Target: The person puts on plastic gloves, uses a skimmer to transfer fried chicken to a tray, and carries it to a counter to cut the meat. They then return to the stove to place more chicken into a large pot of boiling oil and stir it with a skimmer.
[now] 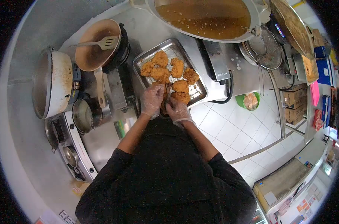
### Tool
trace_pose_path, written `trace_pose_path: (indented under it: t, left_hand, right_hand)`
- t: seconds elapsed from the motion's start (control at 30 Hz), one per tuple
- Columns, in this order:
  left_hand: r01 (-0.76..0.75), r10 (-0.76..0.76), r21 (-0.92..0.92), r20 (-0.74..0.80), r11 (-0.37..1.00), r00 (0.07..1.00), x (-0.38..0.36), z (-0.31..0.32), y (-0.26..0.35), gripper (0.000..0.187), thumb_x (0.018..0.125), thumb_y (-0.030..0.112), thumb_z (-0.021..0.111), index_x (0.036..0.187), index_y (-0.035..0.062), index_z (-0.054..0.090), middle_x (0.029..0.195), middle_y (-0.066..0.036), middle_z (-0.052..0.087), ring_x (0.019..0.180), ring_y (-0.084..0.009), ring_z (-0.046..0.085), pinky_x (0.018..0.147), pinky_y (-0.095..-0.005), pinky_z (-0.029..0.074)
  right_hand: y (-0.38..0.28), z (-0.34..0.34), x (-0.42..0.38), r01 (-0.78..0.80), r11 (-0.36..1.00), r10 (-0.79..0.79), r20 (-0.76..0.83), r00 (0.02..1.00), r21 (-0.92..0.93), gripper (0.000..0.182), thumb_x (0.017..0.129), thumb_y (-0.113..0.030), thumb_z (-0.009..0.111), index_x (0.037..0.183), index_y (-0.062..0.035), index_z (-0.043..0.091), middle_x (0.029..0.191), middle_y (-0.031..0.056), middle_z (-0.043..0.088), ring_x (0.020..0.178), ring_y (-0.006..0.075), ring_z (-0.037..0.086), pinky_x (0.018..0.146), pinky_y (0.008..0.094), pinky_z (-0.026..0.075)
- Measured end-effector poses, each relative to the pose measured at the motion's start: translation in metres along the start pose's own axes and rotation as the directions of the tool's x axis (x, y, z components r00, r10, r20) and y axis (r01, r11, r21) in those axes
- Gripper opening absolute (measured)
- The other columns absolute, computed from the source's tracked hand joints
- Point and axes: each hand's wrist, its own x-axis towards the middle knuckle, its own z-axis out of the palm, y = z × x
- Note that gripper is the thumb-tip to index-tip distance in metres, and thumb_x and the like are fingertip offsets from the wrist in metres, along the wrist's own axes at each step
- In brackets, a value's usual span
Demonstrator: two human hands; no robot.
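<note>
Several pieces of golden-brown fried chicken (161, 74) lie in a metal tray (201, 86) with a shiny bottom. At the tray's near edge my left hand (153, 100), in a clear plastic glove, has its fingers bent together beside a chicken piece. My right hand (178, 111), gloved likewise, is close to it, with its fingers pinched next to another chicken piece (181, 98). A narrow dark thing (164, 108) shows between the two hands; its kind is not clear. The fingertips are partly hidden, so what they grip cannot be made out.
A large pan of oil (203, 18) stands beyond the tray. On the left are a tan frying pan (88, 56) with a slotted turner (107, 43) and a big white pot (61, 82). Wire strainers (270, 56) lie right; a green bin (244, 100) stands on the floor.
</note>
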Motion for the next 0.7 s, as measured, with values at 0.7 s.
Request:
trace_pose_path:
  t: [0.7]
  left_hand:
    - [0.122,-0.122,0.007,-0.035,0.992,0.992,-0.003,0.001,0.0,0.02,0.093,0.023,0.067,0.102,0.0055,0.073,0.101,-0.017,0.072,0.092,-0.0355,0.07,0.079,-0.0414,0.056]
  right_hand:
    - [0.03,0.012,-0.011,0.072,0.985,-0.054,-0.114,0.992,0.156,0.043,0.087,-0.029,0.065,0.124,-0.006,0.067,0.108,0.0255,0.069,0.104,0.0432,0.066,0.093,0.0465,0.052]
